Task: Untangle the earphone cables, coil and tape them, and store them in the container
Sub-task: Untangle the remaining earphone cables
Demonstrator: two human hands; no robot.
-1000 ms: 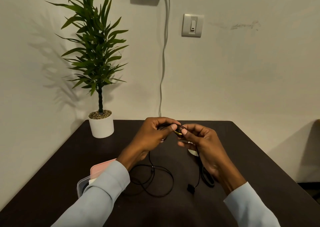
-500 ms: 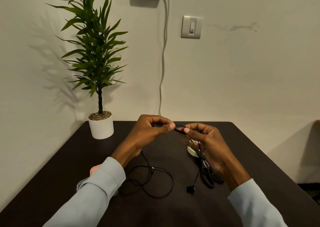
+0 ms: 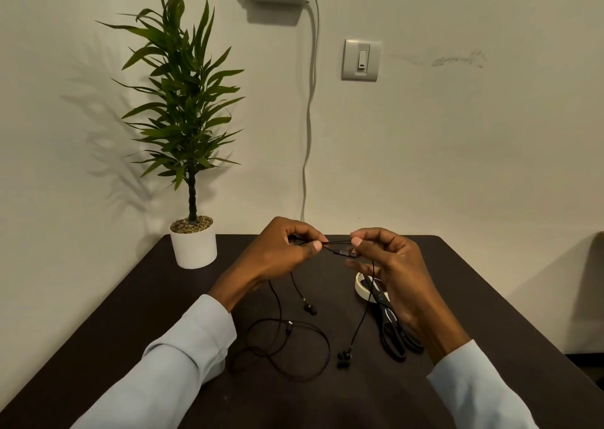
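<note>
Untangling is the step now: left hand and right hand pinch the thin black earphone cable; next, free its loops before coiling.

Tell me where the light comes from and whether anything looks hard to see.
Head view: light falls from the right, casting the green potted plant's shadow left on the wall; thin black earphone cable and black-handled scissors blend into the dark brown table.

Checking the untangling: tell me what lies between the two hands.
In the head view, a short taut stretch of thin black earphone cable with a small inline piece spans the gap from the left hand to the right hand; each pinches it.
</note>
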